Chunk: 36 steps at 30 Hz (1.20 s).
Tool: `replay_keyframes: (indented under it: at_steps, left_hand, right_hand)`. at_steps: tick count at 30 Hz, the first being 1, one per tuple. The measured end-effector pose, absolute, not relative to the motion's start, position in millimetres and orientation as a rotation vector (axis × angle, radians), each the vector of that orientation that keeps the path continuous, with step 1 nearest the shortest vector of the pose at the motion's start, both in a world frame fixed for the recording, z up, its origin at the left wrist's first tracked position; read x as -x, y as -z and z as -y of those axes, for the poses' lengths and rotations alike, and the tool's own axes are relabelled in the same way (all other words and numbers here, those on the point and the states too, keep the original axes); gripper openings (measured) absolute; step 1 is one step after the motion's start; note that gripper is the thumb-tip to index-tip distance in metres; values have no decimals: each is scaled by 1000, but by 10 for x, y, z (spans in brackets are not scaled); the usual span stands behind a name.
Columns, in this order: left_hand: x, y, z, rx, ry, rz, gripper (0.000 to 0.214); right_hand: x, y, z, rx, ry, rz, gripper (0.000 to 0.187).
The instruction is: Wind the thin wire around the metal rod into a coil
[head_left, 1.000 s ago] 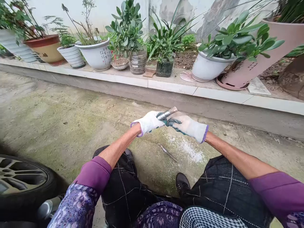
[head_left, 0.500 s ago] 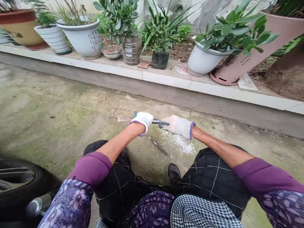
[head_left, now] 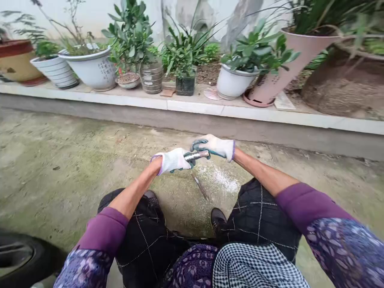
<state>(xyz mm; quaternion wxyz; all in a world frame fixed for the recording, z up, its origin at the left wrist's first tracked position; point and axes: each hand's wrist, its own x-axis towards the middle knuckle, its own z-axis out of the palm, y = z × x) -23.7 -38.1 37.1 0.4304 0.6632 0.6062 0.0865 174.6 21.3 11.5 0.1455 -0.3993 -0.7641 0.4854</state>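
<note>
My left hand [head_left: 177, 160], in a white glove with a green palm, is closed around a short rod-shaped tool [head_left: 196, 156]. The tool has a shiny silver-and-dark section and a dull brownish end pointing right; its exact kind is unclear. Beside that end is my right hand [head_left: 212, 145], in a matching glove, its fingers curved and apart from the thumb. Whether it touches the tool I cannot tell. On the ground below lies a second thin, dark rod [head_left: 200, 187] with a light band. White granules [head_left: 223, 180] are scattered to its right.
A raised ledge [head_left: 192, 107] runs across in front, bearing potted plants, including a white pot [head_left: 235, 82] and a tilted pink pot [head_left: 279, 76]. A car wheel [head_left: 21, 256] stands at lower left. My shoe [head_left: 218, 219] is near the granules.
The tool has turned, so its right end now shows. My right hand has loosened from that end, and my left hand has rotated and shifted slightly left. The view has shifted too.
</note>
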Motion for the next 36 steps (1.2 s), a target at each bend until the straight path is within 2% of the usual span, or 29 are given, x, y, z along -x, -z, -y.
replay_keyframes:
  at_steps: [2,5,11,16,20,24,29,33,36]
  left_hand:
    - [187,-425,385,-1682,-180,-1456,32]
    - [138,-478,351,-1656,-254,-1427,25]
    - [96,-375,156,-1593,-383,-1569,22]
    - [-43,-151,-71,-2093,-17,-1706,20]
    - [-205,-48,-149,-2356,378,-1808,28]
    - [-297,-8,-63,-2427,555,-1736,32]
    - [-231,-54,36,-2505,614,-1547,32]
    - [-100,-94,11,-2445,451,-1447,25]
    - [-15,-105,-3,-2355,175,-1403,25]
  right_hand:
    - [-1726,-125,-207,1178,-1511,2094,17]
    - [-1687,-131,-197,1311,-1475,2027,8]
    - [-1757,-241,-31,1374,-1032,2464,20]
    - [-1857,-268,110,1360,-591,2740,24]
    - [-1899,-272,61,1463,-495,2806,26]
    - [-1941,-283,-52,1501,-446,2868,26]
    - [-1981,-165,-202,1451,-589,2761,24]
    - [-1990,-104,-345,1376,-823,2557,22]
    - [-1964,-128,-402,1344,-1133,2340,26]
